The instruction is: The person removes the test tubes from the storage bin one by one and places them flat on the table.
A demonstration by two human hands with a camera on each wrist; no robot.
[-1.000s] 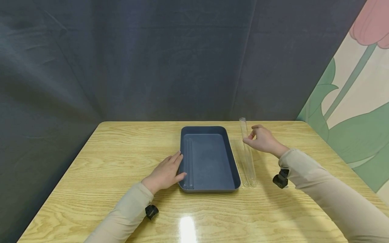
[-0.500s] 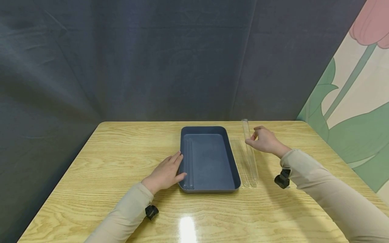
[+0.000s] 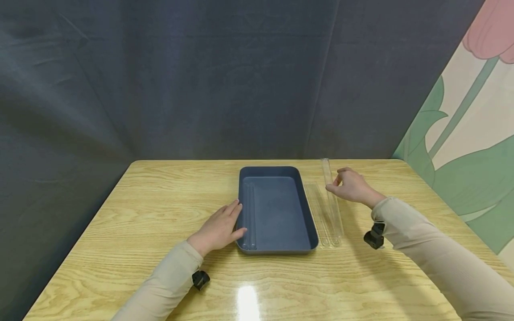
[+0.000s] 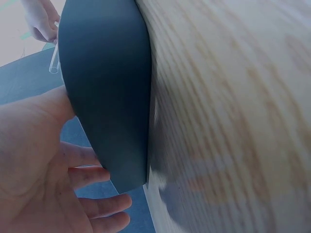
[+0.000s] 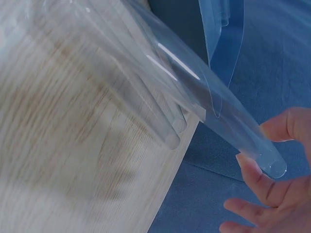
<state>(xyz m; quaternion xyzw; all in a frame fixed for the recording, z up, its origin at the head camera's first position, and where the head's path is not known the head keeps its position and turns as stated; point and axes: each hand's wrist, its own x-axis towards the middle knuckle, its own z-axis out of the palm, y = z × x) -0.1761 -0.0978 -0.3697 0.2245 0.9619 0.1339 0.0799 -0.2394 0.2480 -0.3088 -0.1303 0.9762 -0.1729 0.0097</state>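
My right hand [image 3: 353,187] pinches a clear glass test tube [image 5: 228,111] between thumb and fingertip, close to its far end. The tube slants, its far end raised and its near end low by the table, right of the tray. Beside it, more clear test tubes [image 3: 315,203] lie lengthwise on the table along the tray's right side. My left hand [image 3: 218,227] rests at the left rim of a dark blue rectangular tray [image 3: 283,214], fingers extended and thumb over the edge. Inside the tray, two test tubes [image 3: 251,214] lie side by side against the left wall.
The wood-grain table [image 3: 168,196] carries the tray near its middle. A dark curtain [image 3: 225,84] hangs behind its far edge. At the right stands a wall panel [image 3: 462,147] painted with a flower and leaves.
The right hand and its test tube have shifted slightly right and a little nearer, and the tube's far end has dropped somewhat. The left hand and tray hold still.
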